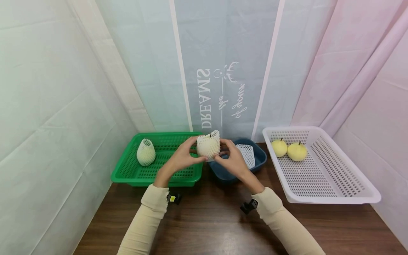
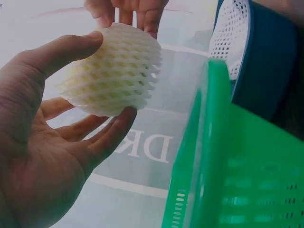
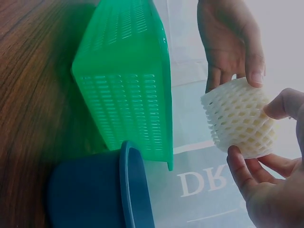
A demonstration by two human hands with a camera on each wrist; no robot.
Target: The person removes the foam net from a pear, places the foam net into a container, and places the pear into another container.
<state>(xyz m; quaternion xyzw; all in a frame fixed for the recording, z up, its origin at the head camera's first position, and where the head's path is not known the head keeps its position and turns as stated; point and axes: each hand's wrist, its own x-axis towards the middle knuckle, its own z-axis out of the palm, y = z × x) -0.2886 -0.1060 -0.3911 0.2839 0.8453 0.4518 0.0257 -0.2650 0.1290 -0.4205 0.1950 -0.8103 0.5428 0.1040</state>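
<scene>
Between both hands is a pale yellow pear in a white foam net sleeve (image 1: 208, 146), its dark stem showing near the net's top in the head view. My left hand (image 1: 183, 156) grips its left side, thumb on one face and fingers on the other, as the left wrist view shows. On the opposite side my right hand (image 1: 234, 159) holds it between thumb and fingertips. The netted pear is raised above the gap between a green basket (image 1: 153, 182) and a dark blue basin (image 1: 223, 175). Inside the basin lies an unused white foam net (image 1: 246, 155).
Another netted pear (image 1: 146, 153) stands in the green basket at left. At right, a white basket (image 1: 331, 200) holds two bare yellow pears (image 1: 297, 151). All the containers sit on a dark wooden table (image 1: 210, 219), with a printed cloth (image 1: 223, 42) hanging behind.
</scene>
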